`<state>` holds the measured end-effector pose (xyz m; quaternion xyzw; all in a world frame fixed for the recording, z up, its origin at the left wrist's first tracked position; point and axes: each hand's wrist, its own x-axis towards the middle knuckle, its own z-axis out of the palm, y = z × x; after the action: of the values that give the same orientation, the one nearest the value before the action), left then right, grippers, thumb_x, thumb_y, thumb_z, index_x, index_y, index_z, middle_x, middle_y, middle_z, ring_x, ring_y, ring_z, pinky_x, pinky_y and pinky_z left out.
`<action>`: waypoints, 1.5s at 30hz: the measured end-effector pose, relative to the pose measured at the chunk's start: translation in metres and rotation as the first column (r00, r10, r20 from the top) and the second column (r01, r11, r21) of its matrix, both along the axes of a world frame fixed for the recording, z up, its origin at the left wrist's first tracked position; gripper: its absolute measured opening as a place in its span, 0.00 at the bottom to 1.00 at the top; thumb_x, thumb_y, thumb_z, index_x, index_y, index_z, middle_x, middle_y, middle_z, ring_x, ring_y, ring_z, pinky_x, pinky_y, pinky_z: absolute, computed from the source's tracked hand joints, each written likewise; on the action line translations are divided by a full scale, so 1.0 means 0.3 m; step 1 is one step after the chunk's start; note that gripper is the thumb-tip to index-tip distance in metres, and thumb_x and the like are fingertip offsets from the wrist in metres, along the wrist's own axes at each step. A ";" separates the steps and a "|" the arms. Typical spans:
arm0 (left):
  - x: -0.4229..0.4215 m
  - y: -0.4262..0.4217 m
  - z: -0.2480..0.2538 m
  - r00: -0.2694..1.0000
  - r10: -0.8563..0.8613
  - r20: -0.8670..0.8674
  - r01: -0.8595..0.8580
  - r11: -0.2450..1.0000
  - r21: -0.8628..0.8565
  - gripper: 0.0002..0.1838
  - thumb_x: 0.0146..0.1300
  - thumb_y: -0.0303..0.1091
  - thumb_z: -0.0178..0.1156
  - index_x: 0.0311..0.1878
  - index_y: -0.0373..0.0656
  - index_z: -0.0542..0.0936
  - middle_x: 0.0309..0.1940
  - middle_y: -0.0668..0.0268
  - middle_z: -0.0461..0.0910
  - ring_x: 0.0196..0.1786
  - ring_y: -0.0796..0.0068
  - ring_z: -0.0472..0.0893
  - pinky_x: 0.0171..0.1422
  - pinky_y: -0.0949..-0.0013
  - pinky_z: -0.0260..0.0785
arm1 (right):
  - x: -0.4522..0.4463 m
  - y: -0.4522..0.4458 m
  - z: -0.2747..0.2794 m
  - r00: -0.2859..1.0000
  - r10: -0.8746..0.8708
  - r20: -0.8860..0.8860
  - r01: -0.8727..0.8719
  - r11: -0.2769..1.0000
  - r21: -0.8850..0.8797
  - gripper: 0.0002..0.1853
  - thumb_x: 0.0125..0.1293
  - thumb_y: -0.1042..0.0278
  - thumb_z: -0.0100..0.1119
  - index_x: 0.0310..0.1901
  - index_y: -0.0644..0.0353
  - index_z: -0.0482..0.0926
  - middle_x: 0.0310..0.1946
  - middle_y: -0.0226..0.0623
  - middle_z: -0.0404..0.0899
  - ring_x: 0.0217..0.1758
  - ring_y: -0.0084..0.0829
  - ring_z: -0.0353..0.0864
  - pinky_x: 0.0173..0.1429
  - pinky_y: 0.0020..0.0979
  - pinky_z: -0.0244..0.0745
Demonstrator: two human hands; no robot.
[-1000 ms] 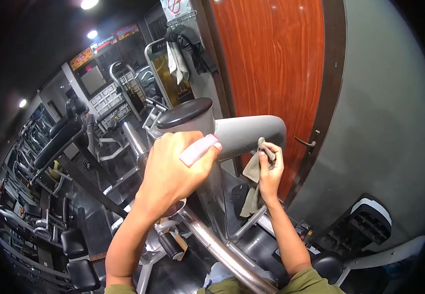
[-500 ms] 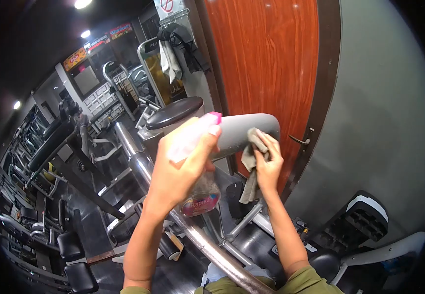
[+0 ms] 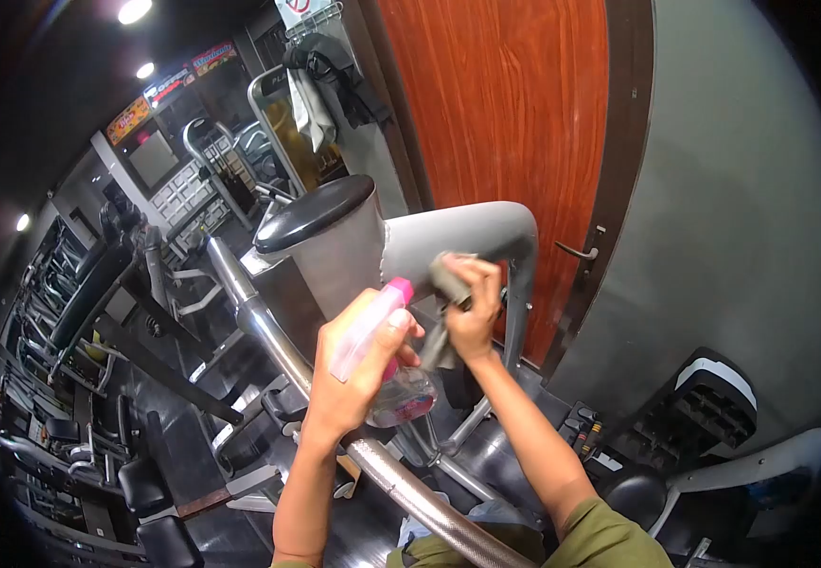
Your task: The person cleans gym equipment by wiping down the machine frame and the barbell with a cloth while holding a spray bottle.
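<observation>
My left hand [image 3: 349, 364] is wrapped round the neck of a clear spray bottle [image 3: 406, 398] with a pink and white spray head. Just right of it, my right hand [image 3: 475, 308] grips a grey-green cloth [image 3: 448, 282], blurred by motion, against or close in front of the underside of a thick grey machine arm [image 3: 448, 237]. Whether the cloth touches the arm cannot be made out. That arm joins a grey post topped by a black oval cap [image 3: 320, 210]. A shiny metal bar [image 3: 410, 497] with a knurled surface runs below my hands.
A red-brown wooden door [image 3: 514, 114] with a metal handle [image 3: 576, 253] stands behind the machine arm. Clothes [image 3: 311, 104] hang on a rack at its left. Gym machines and black seats [image 3: 145, 488] fill the left side. A black step platform [image 3: 704, 407] leans at the right.
My right hand and the cloth have moved left along the machine arm. My left hand has lowered with the spray bottle, now close beside the right. The view has shifted slightly.
</observation>
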<state>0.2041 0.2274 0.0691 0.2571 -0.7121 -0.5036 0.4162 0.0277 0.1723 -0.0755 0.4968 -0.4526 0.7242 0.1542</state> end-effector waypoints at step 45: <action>0.018 0.003 0.087 0.975 -0.207 -0.084 0.196 0.972 -0.127 0.20 0.75 0.43 0.57 0.50 0.30 0.76 0.39 0.54 0.82 0.30 0.71 0.83 0.39 0.71 0.76 | -0.026 0.046 0.021 0.995 0.080 0.058 -0.086 0.990 0.111 0.31 0.50 0.91 0.60 0.59 0.56 0.81 0.51 0.43 0.76 0.58 0.45 0.78 0.65 0.41 0.73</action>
<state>0.2095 0.2284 0.0952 0.1338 -0.7421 -0.5122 0.4111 0.0198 0.1860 -0.0693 0.5038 -0.4759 0.7161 0.0834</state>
